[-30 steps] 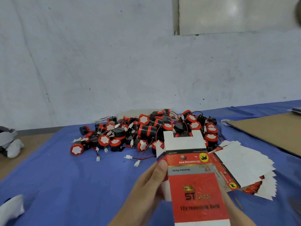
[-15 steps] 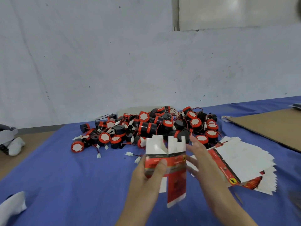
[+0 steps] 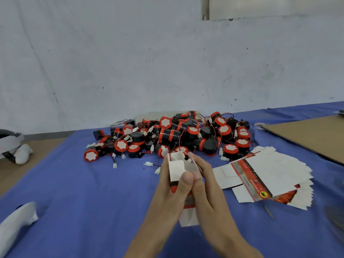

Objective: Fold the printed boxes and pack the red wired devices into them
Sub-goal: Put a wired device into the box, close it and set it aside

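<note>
Box-folding at the packing bench: I hold a half-formed printed box (image 3: pixel 176 167) between both hands, above a blue cloth (image 3: pixel 83 192). My left hand (image 3: pixel 165 190) curls round the box's left side, its thumb pressed on a white flap near the open top. My right hand (image 3: pixel 206 189) clasps the right side, fingers running up the wall of the box, its thumb touching my left thumb. White inner flaps stand open at my fingertips, a strip of red print shows between my palms, and another white flap hangs down between my wrists.

Just beyond my fingertips lies the pile of red wired devices (image 3: pixel 171 135): red-and-black cylinders with white faces, thin wires and small white plugs spilling toward my hands. Just beside my right hand, a fanned stack of flat boxes (image 3: pixel 270 175) rests on the cloth, mostly white side up with a red printed band. Farther right lies a brown cardboard sheet (image 3: pixel 307 135). Well to the left of my left hand sits a white soft object (image 3: pixel 16 226); I cannot tell what it is.
</note>
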The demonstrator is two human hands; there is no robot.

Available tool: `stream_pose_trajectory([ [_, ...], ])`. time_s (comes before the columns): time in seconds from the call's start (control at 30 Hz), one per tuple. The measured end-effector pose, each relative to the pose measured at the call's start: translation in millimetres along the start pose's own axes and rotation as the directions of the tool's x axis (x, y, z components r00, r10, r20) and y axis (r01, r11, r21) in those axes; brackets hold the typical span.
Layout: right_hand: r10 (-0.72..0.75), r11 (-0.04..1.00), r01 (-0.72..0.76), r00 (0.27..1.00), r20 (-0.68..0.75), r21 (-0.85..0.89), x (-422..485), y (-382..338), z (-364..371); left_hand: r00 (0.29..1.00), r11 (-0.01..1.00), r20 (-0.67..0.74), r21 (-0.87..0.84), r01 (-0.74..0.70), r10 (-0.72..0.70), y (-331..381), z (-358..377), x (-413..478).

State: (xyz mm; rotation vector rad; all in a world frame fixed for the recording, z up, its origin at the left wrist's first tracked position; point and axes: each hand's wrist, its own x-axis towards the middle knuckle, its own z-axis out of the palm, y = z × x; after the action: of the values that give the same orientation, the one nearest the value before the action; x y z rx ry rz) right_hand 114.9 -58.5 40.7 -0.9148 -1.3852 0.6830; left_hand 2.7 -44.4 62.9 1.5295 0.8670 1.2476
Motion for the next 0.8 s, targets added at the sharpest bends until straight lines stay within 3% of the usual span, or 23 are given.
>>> stream_pose_trajectory([
  [0.23,-0.109,0.979,0.098,0.992,-0.056,-0.181,0.2,0.8,-2.9,0.999,0.999,0.014,-0.029,-0.036,0.037,-1.3,5.1,-8.9],
  [0.57,-0.139,0.974,0.132,0.99,-0.022,-0.182,-3.8,-2.5,-5.7,0.999,0.992,0.052,-0.123,-0.009,0.015,0.4,-0.3,-4.6],
  [0.8,-0.154,0.952,0.163,0.987,0.055,-0.259,-4.9,2.9,-6.1,0.997,0.997,0.018,-0.013,-0.08,0.08,-3.3,1.6,-6.4],
])
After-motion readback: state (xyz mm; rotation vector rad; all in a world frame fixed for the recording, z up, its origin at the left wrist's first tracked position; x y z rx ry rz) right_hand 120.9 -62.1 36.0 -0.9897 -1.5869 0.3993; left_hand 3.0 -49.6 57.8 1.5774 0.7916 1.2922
